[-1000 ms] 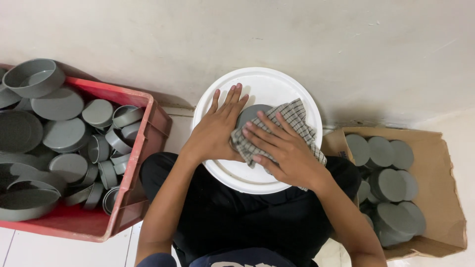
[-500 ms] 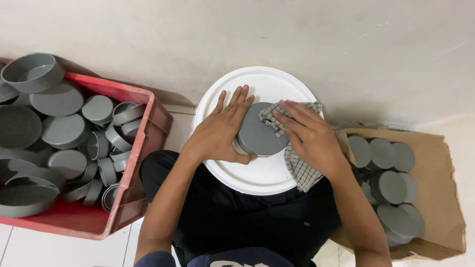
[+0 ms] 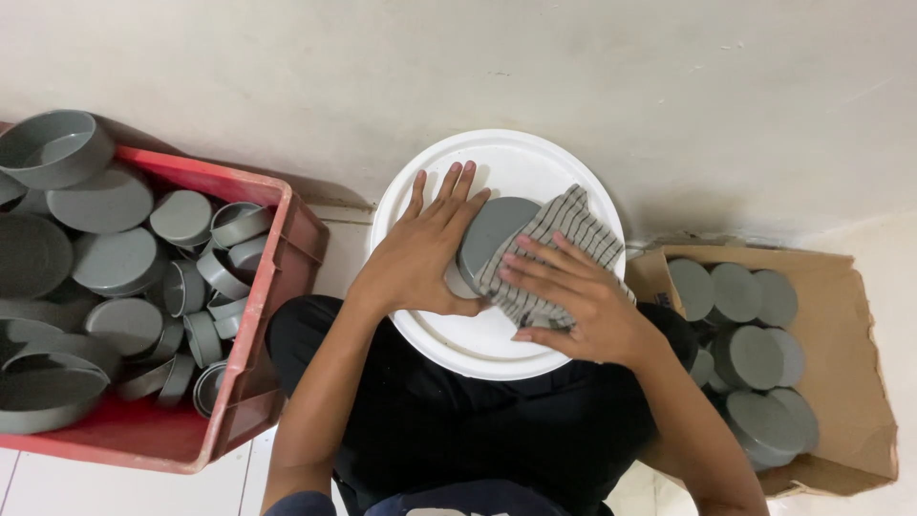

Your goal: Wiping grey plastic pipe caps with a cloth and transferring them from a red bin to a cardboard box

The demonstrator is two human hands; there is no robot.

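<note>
A round grey cap (image 3: 497,232) lies on a white round lid (image 3: 497,162) in front of my lap. My left hand (image 3: 420,253) rests flat along the cap's left edge and holds it in place, fingers spread. My right hand (image 3: 573,296) presses a grey checked cloth (image 3: 559,244) onto the cap's right side; the cloth covers about half of the cap.
A red crate (image 3: 258,373) at the left is full of several grey caps (image 3: 115,258) of different sizes. A brown cardboard box (image 3: 860,382) at the right holds several more grey caps (image 3: 755,358). A pale wall runs behind the lid.
My right hand has slid the cloth back from the right of the cap to lie over its right half. My left hand has stayed on the cap's left edge.
</note>
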